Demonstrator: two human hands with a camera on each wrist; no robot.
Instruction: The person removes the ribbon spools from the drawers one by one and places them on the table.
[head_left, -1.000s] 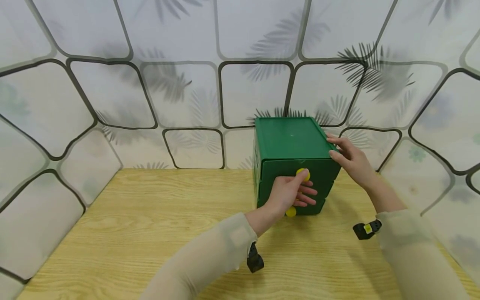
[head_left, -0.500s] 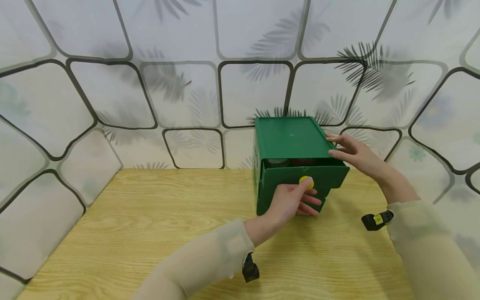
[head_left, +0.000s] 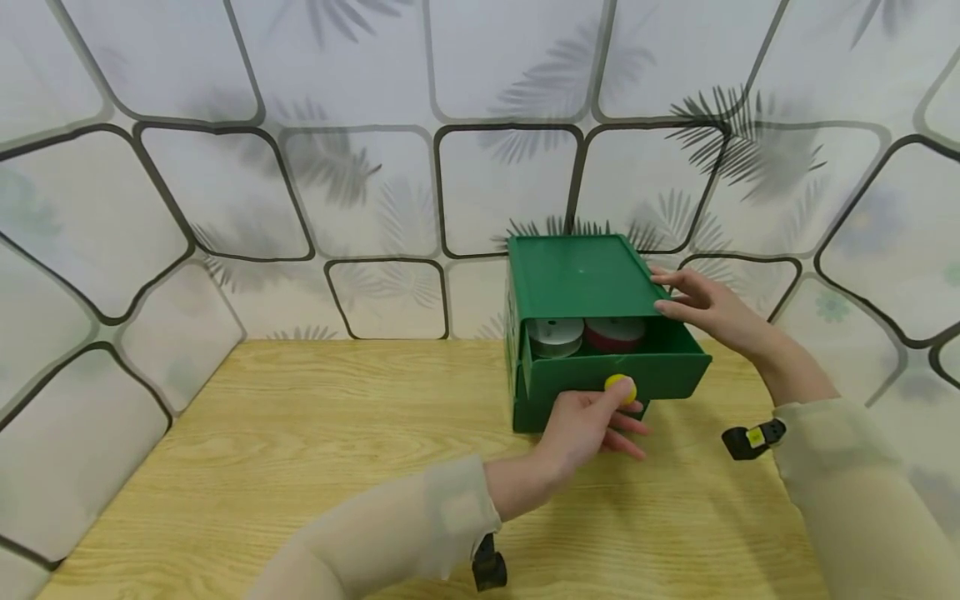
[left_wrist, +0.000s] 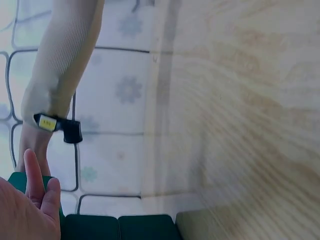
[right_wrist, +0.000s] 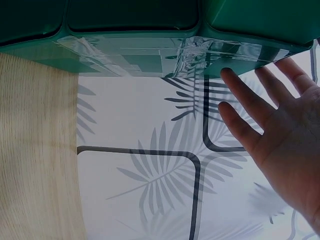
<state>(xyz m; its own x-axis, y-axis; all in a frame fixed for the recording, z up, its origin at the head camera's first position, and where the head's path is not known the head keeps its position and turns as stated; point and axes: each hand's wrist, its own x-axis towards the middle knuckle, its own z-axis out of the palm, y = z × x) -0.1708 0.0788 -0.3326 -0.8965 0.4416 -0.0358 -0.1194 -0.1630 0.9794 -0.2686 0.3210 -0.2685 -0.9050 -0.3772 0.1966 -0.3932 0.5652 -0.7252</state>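
On the wooden table stands a small green drawer cabinet (head_left: 577, 275). Its upper drawer (head_left: 671, 377) is pulled partway out toward me. My left hand (head_left: 581, 429) pinches the round yellow knob (head_left: 617, 381) on that drawer's front, thumb on top, with the other fingers stretched out. Inside the drawer lie two round, flat, spool-like things, one white (head_left: 556, 338) and one dark red (head_left: 613, 335), both partly hidden under the cabinet's top. My right hand (head_left: 712, 312) touches the cabinet's upper right edge with loosely extended fingers. The lower drawer is mostly covered by the upper one and my left hand.
A patterned cloth wall (head_left: 382, 192) encloses the table at the back and both sides, close behind the cabinet. Bare wooden tabletop (head_left: 322, 417) stretches to the left. Small black wrist cameras hang from both sleeves. Clear tape (right_wrist: 185, 55) runs along the cabinet's side.
The upper drawer has slid out toward me as my left hand drew its knob, revealing the two spool-like things. The right hand stays at the cabinet's edge, its forearm shifted slightly right.
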